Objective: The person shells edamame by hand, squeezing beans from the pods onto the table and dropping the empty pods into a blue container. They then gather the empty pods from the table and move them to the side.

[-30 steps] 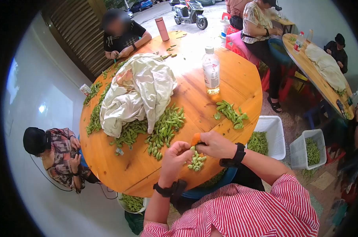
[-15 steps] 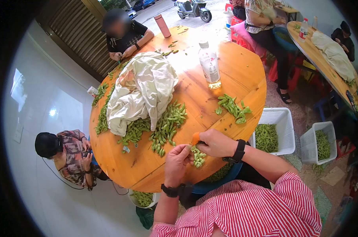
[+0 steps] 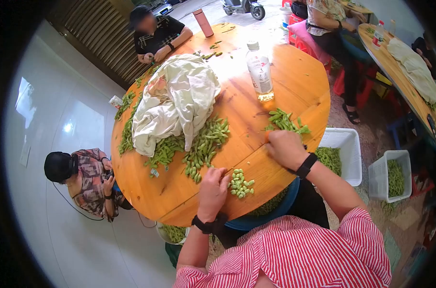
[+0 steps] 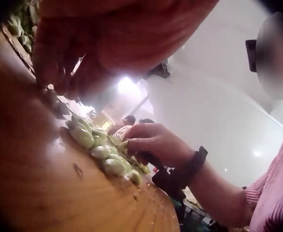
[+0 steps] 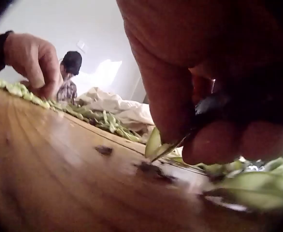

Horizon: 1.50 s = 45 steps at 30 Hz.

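Observation:
Low over the table (image 3: 179,206), my left hand (image 3: 213,189) has its fingertips down near the pod heap (image 3: 206,144), beside a small pile of shelled green beans (image 3: 241,183). Nothing shows between its fingers. To the right, my right hand (image 3: 287,150) is at the near edge of a smaller heap of pods (image 3: 284,121). In the right wrist view it grips a thin, dark-edged blade (image 5: 175,146), mostly hidden in the palm, with a piece of green pod (image 5: 153,143) against it. Something orange (image 3: 267,137) shows at its thumb.
A crumpled pale cloth (image 3: 177,96) covers part of the pods. A clear bottle (image 3: 259,72) stands behind the smaller heap. White baskets of pods (image 3: 352,158) sit on the floor at the right, a blue tub (image 3: 287,204) below the table edge. Two people sit around the table.
My hands, together over the beans before, are now apart. The right hand has moved right and farther out to the smaller heap; the left has shifted off the bean pile, which now shows fully.

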Available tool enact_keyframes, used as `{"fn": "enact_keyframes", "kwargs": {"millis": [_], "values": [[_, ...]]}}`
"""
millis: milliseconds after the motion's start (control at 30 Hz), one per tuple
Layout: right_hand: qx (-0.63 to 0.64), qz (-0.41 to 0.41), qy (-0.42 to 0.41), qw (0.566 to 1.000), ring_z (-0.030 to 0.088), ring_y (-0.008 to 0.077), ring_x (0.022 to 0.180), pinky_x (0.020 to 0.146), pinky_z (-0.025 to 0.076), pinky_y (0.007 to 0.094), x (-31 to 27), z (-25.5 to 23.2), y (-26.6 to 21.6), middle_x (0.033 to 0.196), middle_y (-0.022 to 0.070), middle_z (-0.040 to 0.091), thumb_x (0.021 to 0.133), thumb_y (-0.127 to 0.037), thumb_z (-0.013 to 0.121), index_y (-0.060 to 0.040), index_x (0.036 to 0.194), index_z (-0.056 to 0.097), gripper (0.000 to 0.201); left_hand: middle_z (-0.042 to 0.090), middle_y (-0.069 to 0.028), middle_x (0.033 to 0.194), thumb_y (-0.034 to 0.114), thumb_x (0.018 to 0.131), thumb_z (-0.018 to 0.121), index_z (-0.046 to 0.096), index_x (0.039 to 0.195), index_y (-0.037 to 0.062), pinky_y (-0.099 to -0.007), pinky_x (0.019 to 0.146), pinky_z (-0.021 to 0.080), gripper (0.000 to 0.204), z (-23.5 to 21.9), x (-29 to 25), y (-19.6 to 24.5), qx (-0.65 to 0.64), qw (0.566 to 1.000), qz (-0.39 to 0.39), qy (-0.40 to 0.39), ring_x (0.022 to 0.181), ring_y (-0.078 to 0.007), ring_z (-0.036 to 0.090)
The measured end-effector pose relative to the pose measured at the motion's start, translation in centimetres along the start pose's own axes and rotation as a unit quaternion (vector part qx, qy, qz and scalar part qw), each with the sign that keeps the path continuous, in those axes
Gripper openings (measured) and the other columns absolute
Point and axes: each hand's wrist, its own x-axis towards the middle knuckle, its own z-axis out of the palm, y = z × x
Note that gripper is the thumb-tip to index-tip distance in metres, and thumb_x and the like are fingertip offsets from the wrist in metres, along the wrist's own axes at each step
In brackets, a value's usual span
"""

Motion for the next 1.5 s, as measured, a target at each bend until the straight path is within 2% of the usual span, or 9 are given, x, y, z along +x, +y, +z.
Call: {"fn": "enact_keyframes", "kwargs": {"millis": [200,300,633,933,1033,1067,1200,1267,1500], "values": [[-0.098,0.004,0.113,0.989,0.065,0.0358,0.082,0.064,0.052,0.0462,0.3,-0.9,1.9,0.090,0.0168,0.061,0.080,-0.008,0.060,-0.0043,0.092,0.058,0.012,0.063,-0.0167,0.095,0.006,0.088,0.064,0.067,0.101,-0.0008,-0.0352,0.072,0.050,0.015,0.5,-0.3,2.5,-0.146,0.985,-0.058,-0.065,0.083,-0.0321,0.063],[-0.064,-0.044,0.075,0.994,0.064,0.0358,0.081,0.065,0.052,0.0457,-0.2,0.0,0.3,0.089,0.0176,0.061,0.080,-0.010,0.062,-0.0037,0.092,0.057,0.015,0.062,-0.0162,0.094,0.005,0.089,0.064,0.066,0.101,-0.0009,-0.0336,0.069,0.050,0.014,0.5,-0.3,2.2,-0.200,0.976,-0.061,-0.063,0.080,-0.0313,0.063],[0.120,-0.194,-0.109,0.968,0.064,0.0404,0.084,0.071,0.053,0.0468,-1.7,4.8,-5.9,0.090,0.0210,0.060,0.082,-0.002,0.055,0.0022,0.095,0.056,0.014,0.060,-0.0162,0.092,0.017,0.084,0.070,0.065,0.101,0.0030,-0.0444,0.072,0.051,0.022,-1.0,5.1,-4.2,0.131,0.991,-0.024,-0.005,0.083,-0.0360,0.062],[0.164,-0.152,-0.036,0.974,0.063,0.0401,0.078,0.067,0.051,0.0487,-1.2,3.6,-4.2,0.080,0.0197,0.061,0.083,-0.004,0.057,-0.0019,0.098,0.060,0.015,0.060,-0.0140,0.087,0.017,0.086,0.068,0.064,0.090,0.0033,-0.0448,0.069,0.050,0.015,-0.7,4.4,-4.1,0.151,0.988,-0.018,0.003,0.081,-0.0367,0.061],[0.205,-0.121,-0.010,0.971,0.064,0.0419,0.076,0.066,0.051,0.0497,-0.9,3.5,-4.2,0.075,0.0228,0.062,0.084,-0.006,0.057,-0.0004,0.093,0.060,0.011,0.062,-0.0099,0.081,0.015,0.089,0.066,0.063,0.093,0.0021,-0.0392,0.063,0.049,0.013,-1.0,4.2,-3.4,0.079,0.996,-0.014,0.049,0.071,-0.0280,0.062],[0.235,-0.095,0.001,0.967,0.063,0.0445,0.074,0.065,0.051,0.0511,-0.8,3.5,-4.3,0.073,0.0252,0.062,0.083,-0.007,0.057,0.0017,0.087,0.059,0.010,0.062,-0.0067,0.078,0.015,0.092,0.064,0.063,0.092,0.0017,-0.0332,0.060,0.048,0.013,-1.3,3.9,-2.8,-0.073,0.991,-0.108,0.008,0.067,-0.0212,0.060],[0.289,-0.077,0.009,0.954,0.063,0.0449,0.072,0.064,0.050,0.0511,-0.3,2.7,-4.9,0.071,0.0271,0.061,0.084,-0.009,0.058,0.0029,0.088,0.061,0.014,0.061,0.0013,0.075,0.016,0.098,0.061,0.063,0.094,0.0018,-0.0211,0.053,0.043,0.015,-2.3,3.2,0.7,-0.388,0.875,-0.279,-0.079,0.061,-0.0055,0.055],[0.309,-0.061,-0.012,0.949,0.066,0.0388,0.071,0.064,0.052,0.0433,-0.4,2.2,-5.2,0.076,0.0242,0.064,0.085,-0.009,0.059,0.0009,0.101,0.065,0.020,0.062,0.0009,0.075,0.015,0.098,0.061,0.064,0.096,0.0017,-0.0213,0.053,0.043,0.014,-1.9,2.7,1.4,-0.399,0.870,-0.279,-0.082,0.061,-0.0060,0.055],[0.312,-0.097,-0.018,0.945,0.066,0.0389,0.072,0.064,0.052,0.0438,-0.7,3.2,-5.0,0.075,0.0245,0.064,0.084,-0.010,0.060,0.0003,0.100,0.066,0.020,0.063,0.0007,0.075,0.012,0.097,0.062,0.065,0.104,-0.0006,-0.0209,0.054,0.044,0.015,-0.8,1.6,2.1,-0.398,0.876,-0.258,-0.085,0.060,-0.0060,0.055]]}}
